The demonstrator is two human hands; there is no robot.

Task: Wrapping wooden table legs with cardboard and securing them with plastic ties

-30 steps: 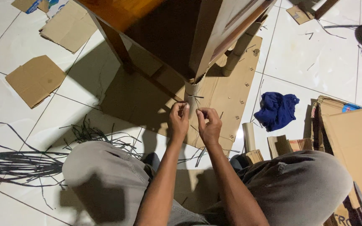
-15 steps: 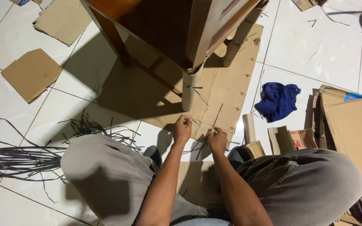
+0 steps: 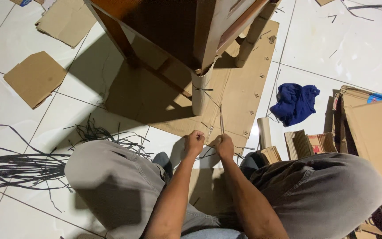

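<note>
Black strap (image 3: 221, 124) pinched by right hand (image 3: 224, 146), left hand (image 3: 194, 143) beside.

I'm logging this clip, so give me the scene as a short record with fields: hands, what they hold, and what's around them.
left hand: left hand closed on a thin dark plastic strap
right hand: right hand closed on the same strap
strap: runs up to the cardboard-wrapped wooden furniture leg
under the leg: flat brown cardboard sheet
floor, left: pile of loose dark straps
floor, right: crumpled blue cloth; rolled cardboard pieces
</note>
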